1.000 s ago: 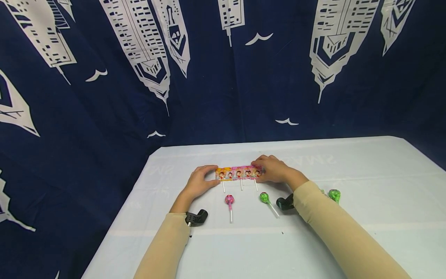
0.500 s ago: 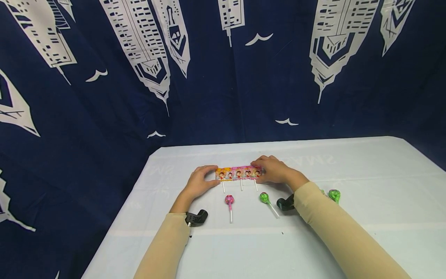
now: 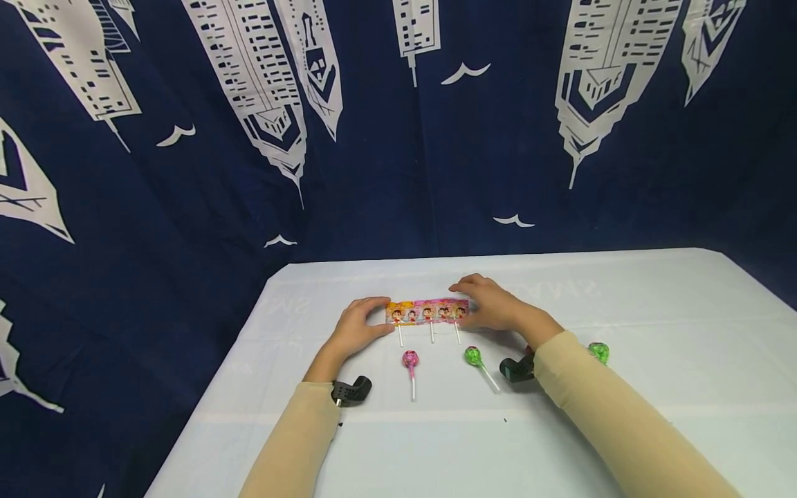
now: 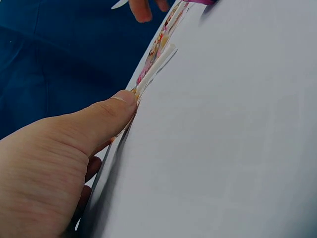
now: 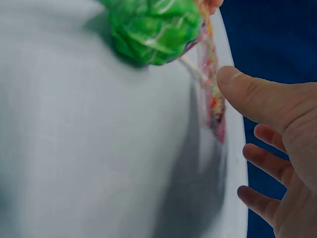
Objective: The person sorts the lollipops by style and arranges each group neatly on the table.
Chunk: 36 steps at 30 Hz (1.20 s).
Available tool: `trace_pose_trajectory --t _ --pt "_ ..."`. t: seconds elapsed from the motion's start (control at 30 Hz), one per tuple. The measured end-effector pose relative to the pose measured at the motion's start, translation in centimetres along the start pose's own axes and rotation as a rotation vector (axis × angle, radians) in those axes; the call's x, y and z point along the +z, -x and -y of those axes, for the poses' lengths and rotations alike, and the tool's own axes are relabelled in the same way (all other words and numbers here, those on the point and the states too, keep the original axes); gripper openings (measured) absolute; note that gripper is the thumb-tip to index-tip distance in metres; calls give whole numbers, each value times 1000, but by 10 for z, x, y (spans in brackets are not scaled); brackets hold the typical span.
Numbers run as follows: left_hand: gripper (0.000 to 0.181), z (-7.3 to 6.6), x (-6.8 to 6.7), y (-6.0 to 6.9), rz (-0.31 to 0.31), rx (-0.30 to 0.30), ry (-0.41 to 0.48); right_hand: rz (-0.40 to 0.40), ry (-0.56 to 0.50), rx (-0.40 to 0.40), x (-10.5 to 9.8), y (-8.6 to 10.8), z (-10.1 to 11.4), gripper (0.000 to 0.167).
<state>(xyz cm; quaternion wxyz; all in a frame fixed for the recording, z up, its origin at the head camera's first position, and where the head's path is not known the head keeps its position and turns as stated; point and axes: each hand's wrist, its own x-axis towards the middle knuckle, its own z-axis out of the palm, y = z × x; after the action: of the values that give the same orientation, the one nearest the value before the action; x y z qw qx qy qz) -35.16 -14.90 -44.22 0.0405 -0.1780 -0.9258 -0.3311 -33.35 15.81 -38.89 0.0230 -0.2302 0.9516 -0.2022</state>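
A flat strip of wrapped lollipops (image 3: 427, 312), orange at the left and pink at the right, lies on the white table with its sticks toward me. My left hand (image 3: 356, 330) holds its left end between thumb and forefinger; in the left wrist view the thumb (image 4: 124, 99) meets the strip's edge. At the right end, my right hand (image 3: 496, 308) has its fingers spread, and in the right wrist view the thumb (image 5: 235, 82) is beside the strip (image 5: 216, 106). Nearer to me lie a pink lollipop (image 3: 410, 358) and a green lollipop (image 3: 473, 356).
Another green lollipop (image 3: 599, 352) lies to the right, partly behind my right sleeve (image 3: 598, 387). A bit of something red peeks out by the right wrist camera (image 3: 518, 369). The white table (image 3: 436, 449) ends at a dark blue patterned curtain (image 3: 386, 194).
My right hand has loosened from the strip's right end, its fingers spreading and the wrist shifting slightly right. The left hand and the strip stay in place. The view tilts slightly.
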Motion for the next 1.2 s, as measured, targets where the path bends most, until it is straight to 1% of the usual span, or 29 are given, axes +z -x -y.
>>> trace_pose_trajectory --t 0.2,0.37,0.57,0.77,0.97,1.2 --pt "58 -1 0 -1 2 2 1 -98 -9 -73 -14 17 8 62" --pt "58 -1 0 1 0 2 -2 -136 -18 -109 -24 32 16 60" --pt "58 1 1 2 2 -4 0 -150 4 -112 -32 49 21 60" --pt "59 2 1 1 7 -6 -7 -158 4 -103 -38 71 20 59" --pt "58 -1 -1 1 0 10 -6 -168 -4 -93 -44 93 14 59" --pt "58 -2 -2 2 14 -2 -12 -186 -23 -97 -46 114 3 60"
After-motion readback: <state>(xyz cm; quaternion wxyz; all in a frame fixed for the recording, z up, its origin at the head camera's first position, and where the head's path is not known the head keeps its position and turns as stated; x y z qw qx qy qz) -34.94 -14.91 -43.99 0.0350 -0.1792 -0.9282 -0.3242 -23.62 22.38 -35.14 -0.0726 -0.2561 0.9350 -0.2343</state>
